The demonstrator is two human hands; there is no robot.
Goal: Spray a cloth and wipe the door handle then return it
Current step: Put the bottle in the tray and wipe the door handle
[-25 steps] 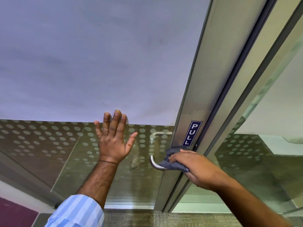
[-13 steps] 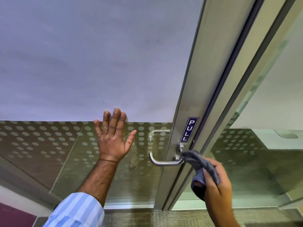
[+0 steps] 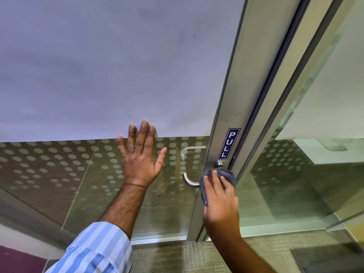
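Note:
A steel lever door handle (image 3: 188, 182) sticks out to the left from the metal door stile (image 3: 232, 107), below a blue PULL sticker (image 3: 229, 143). My right hand (image 3: 220, 201) presses a grey-blue cloth (image 3: 226, 177) against the inner end of the handle, covering its right part; only the curved left tip shows. My left hand (image 3: 140, 158) lies flat on the glass door (image 3: 78, 75), fingers spread, left of the handle. No spray bottle is in view.
The glass carries frosted film above and a dotted band at handle height. A second handle (image 3: 190, 149) shows through the glass on the far side. To the right stands a fixed glass panel (image 3: 315, 154). Carpet (image 3: 167, 257) lies below.
My right hand, which had pulled down and away with the cloth half a second ago, has come back up and laid the cloth over the handle's right end. My left hand stays flat on the glass.

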